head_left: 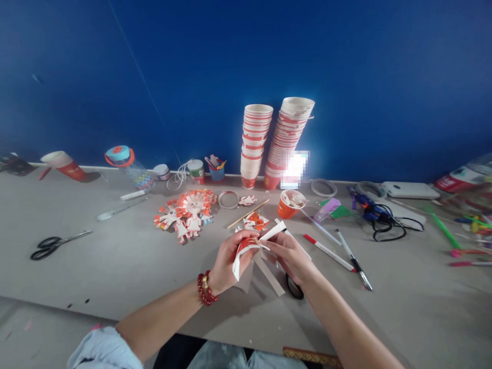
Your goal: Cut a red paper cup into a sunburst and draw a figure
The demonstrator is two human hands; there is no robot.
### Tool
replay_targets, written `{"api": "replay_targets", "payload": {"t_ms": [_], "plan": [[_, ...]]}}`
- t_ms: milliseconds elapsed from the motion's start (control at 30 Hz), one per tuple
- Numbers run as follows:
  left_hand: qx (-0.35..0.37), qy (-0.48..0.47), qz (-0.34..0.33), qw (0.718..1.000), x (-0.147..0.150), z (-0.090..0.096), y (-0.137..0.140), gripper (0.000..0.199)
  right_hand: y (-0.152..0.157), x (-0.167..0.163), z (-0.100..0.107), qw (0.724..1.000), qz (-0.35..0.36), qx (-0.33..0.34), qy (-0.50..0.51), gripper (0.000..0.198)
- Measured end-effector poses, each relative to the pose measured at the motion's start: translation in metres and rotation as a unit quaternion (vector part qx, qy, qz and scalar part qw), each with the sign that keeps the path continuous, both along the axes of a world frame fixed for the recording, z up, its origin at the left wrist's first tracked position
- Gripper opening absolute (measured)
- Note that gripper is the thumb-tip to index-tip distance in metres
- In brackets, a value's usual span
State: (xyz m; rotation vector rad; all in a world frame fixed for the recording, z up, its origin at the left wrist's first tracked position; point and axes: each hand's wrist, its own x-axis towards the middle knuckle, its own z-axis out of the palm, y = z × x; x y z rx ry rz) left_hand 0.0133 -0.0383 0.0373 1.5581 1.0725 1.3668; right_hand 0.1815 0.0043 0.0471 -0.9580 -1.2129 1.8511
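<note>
My left hand (pixel 226 261), a red bead bracelet on its wrist, is closed around a curved red-and-white piece of paper cup (pixel 246 248). My right hand (pixel 290 256) meets it at the other edge, its fingertips pinched on the same piece. A white paper flap (pixel 273 230) sticks up between the two hands. Below them, a pale paper strip (pixel 271 277) lies on the table. A black loop (pixel 294 287), perhaps a scissor handle, shows under my right wrist; the rest of it is hidden. Red-and-white paper scraps (pixel 255 221) lie just beyond my fingers.
Two tall stacks of paper cups (pixel 255 138) stand against the blue wall. An orange cup of scraps (pixel 291 207) is in front. Paper cut-out figures (pixel 192 210) and scissors (pixel 57 245) lie left; a red marker (pixel 330 252), a pen (pixel 354 261) and a blue glue gun (pixel 369 205) lie right.
</note>
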Motion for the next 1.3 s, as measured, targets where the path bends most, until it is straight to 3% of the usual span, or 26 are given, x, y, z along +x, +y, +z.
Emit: {"api": "replay_targets", "payload": {"t_ms": [400, 567, 767, 967, 1300], "plan": [[0.000, -0.012, -0.009, 1.000, -0.001, -0.004, -0.001, 0.027, 0.001, -0.002, 0.001, 0.999, -0.018, -0.040, -0.004, 0.030], [-0.040, -0.018, -0.005, 0.999, -0.001, -0.001, 0.000, 0.027, -0.001, -0.002, 0.001, 0.999, -0.033, -0.036, 0.000, 0.030], [-0.062, -0.018, 0.009, 0.998, -0.004, -0.001, 0.001, 0.025, 0.000, 0.001, 0.004, 0.999, -0.013, 0.031, -0.023, 0.036], [-0.089, -0.023, -0.011, 0.996, -0.007, 0.001, 0.001, 0.028, 0.002, 0.006, 0.000, 0.989, -0.024, 0.074, -0.127, 0.036], [-0.092, -0.028, -0.022, 0.995, -0.005, -0.001, 0.001, 0.028, 0.006, 0.010, -0.001, 0.989, -0.002, 0.092, -0.115, 0.036]]}}
